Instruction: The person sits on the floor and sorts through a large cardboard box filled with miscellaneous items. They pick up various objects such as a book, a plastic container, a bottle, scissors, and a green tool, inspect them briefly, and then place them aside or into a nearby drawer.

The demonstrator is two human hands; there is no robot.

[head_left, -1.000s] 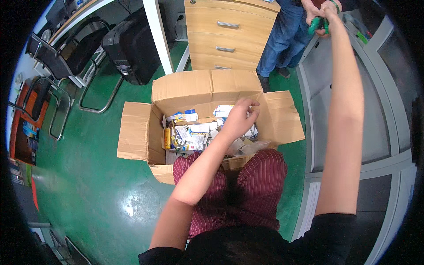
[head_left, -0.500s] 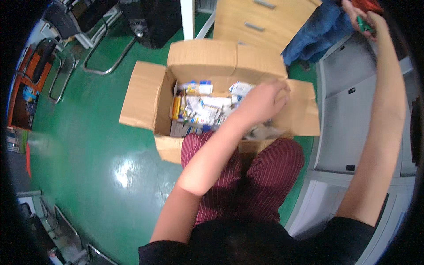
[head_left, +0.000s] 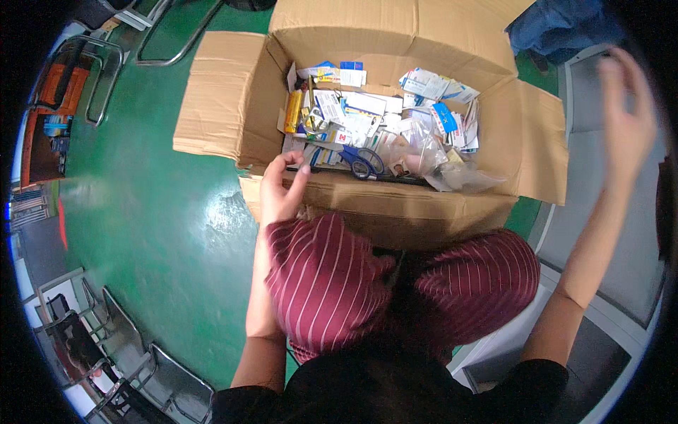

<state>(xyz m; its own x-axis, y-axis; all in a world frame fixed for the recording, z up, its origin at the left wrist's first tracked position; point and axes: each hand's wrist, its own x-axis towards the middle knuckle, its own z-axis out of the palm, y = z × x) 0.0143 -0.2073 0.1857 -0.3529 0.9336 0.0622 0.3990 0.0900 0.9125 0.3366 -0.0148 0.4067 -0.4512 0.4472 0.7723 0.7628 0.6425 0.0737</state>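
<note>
An open cardboard box point(head_left: 540, 138) stands in front of my knees, holding small medicine-type packets and leaflets point(head_left: 364, 106). Blue-handled scissors point(head_left: 363, 164) lie along its near side, beside a clear plastic bag point(head_left: 427, 152). A yellow carton point(head_left: 293, 112) stands against the left wall. At the box's near left corner is my left hand point(head_left: 281, 189), thumb and fingers apart, with nothing seen in it. My right hand point(head_left: 628, 116) is raised well to the right of the box, slightly blurred, fingers stretched out and nothing visible in them.
Grey cabinets point(head_left: 593, 198) line the right side. Another person's blue-clothed leg point(head_left: 558, 32) is beyond the box's far right corner. Metal-framed chairs point(head_left: 106, 78) stand at the left on a green floor point(head_left: 148, 212).
My left hand has moved from over the box's right side to its near left corner. The right hand has come down; the green object seen in it is gone. The view shows the box closer.
</note>
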